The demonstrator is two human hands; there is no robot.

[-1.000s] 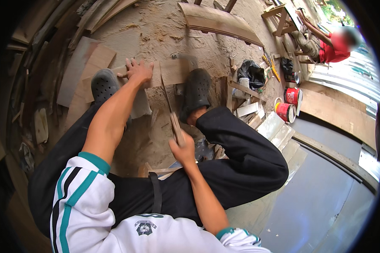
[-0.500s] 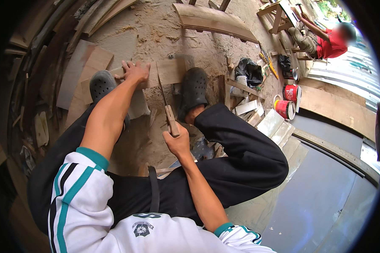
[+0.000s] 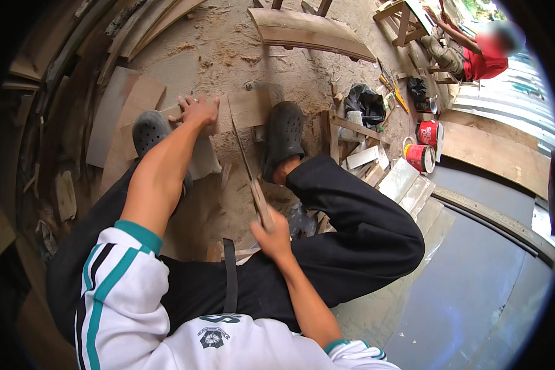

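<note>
My right hand (image 3: 272,235) is wrapped around the wooden handle of a handsaw (image 3: 261,200), slightly blurred. Its narrow blade slants away from me, and the tip end meets a light brown wooden board (image 3: 250,110). Fingers spread, my left hand (image 3: 199,113) presses flat on that board, just left of the blade. The board lies crosswise between my two dark clog-covered feet; its right end reaches the right clog (image 3: 285,132). How deep the blade sits in the wood I cannot tell.
Stacked planks (image 3: 139,31) line the left side. A low wooden bench (image 3: 311,31) stands beyond the board. To the right are a black plastic bag (image 3: 365,105), red cans (image 3: 419,158), wood offcuts and grey sheets (image 3: 456,290). A person in red (image 3: 482,58) sits at the far right.
My right hand has drawn the saw back toward me and slightly right, so more of the blade shows on my side of the board. My left hand stays on the board.
</note>
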